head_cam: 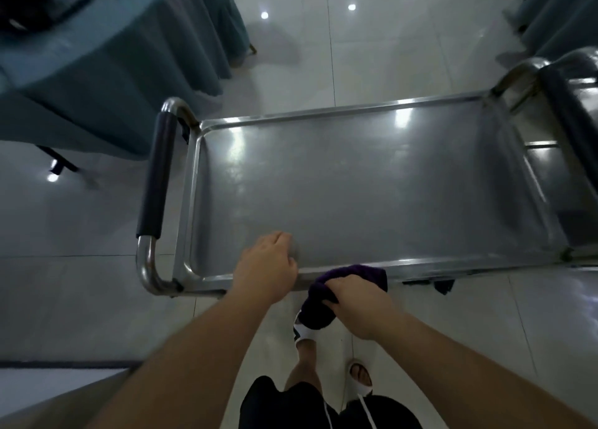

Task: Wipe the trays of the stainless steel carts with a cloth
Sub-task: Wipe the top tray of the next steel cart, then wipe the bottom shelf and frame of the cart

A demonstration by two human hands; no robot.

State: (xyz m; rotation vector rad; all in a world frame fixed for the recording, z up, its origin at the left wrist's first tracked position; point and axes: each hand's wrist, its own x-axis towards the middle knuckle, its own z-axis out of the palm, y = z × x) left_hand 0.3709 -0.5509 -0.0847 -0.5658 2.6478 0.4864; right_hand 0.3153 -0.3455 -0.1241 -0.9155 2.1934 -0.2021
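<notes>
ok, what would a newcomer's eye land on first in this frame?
The big stainless steel tray filling the centre, bare and catching ceiling-light glare. Next, at its near rim, the right hand bunched around a dark purple cloth, and the left hand resting on the rim beside it. A black-padded cart handle stands at the left end.

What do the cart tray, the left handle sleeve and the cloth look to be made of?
Tray: likely stainless steel, brushed grey, mirroring ceiling lights along its rim.
Handle sleeve: matte black, no glare, probably rubber or foam over the shiny tube.
Cloth: dark purple, fuzzy and bunched in the right hand; it looks like terry or microfibre.
</notes>
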